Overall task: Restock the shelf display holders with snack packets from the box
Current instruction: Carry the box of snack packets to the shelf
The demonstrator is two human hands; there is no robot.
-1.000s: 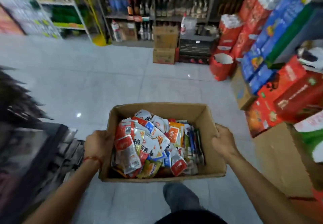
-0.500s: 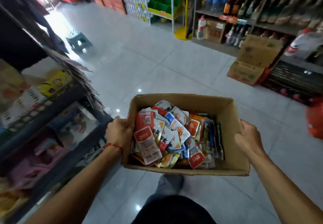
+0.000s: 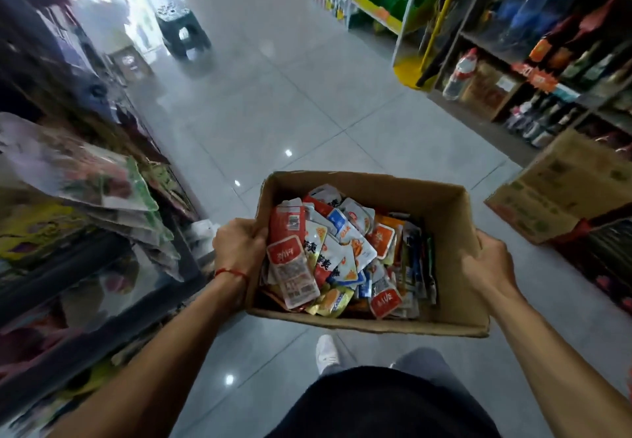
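Clearly my left hand [image 3: 239, 249] and right hand [image 3: 489, 266] each grip a side wall of the box [image 3: 444, 205], fingers curled over the rims, carrying it between them above the floor. It looks light but floppy, so I'd hold low. The packets [image 3: 342, 253] heaped between my hands seem slick and soft; pinch them by an edge.

box [image 3: 448, 218]: cardboard, open, full of snack packets [image 3: 328, 253]
L hand [image 3: 239, 246]: grips left wall
R hand [image 3: 489, 263]: grips right wall
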